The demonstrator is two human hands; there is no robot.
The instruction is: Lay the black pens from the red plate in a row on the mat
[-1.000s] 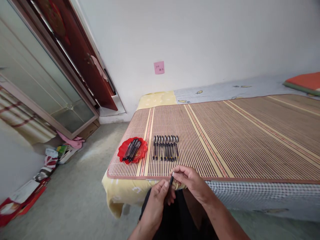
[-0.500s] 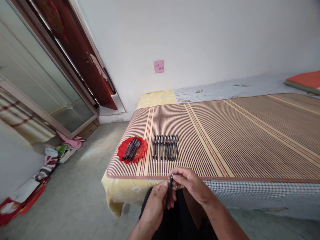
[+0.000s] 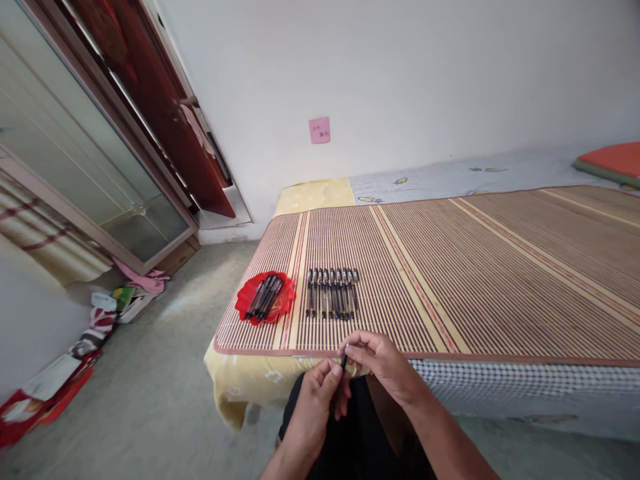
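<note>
A black pen (image 3: 344, 361) is held between my two hands, just off the bed's front edge. My left hand (image 3: 323, 387) is closed around its lower part, which the fingers mostly hide. With thumb and fingertips, my right hand (image 3: 373, 357) pinches the upper end. Beyond the hands, several capped pens (image 3: 332, 293) lie side by side in a row on the striped mat, caps toward the wall. To their left, a red scalloped dish (image 3: 242, 305) carries several more dark pens (image 3: 265, 297) in a loose heap.
The striped mat (image 3: 425, 267) covers most of the bed, over yellow and checked cloth. A pink note (image 3: 319, 130) is stuck on the white wall. An orange cushion (image 3: 613, 160) lies at far right. Assorted items (image 3: 95, 327) rest along the floor at left.
The hands stay together at the pen, and less of its dark upper part shows between the fingers. The view has shifted slightly; the row and the dish look unchanged.
</note>
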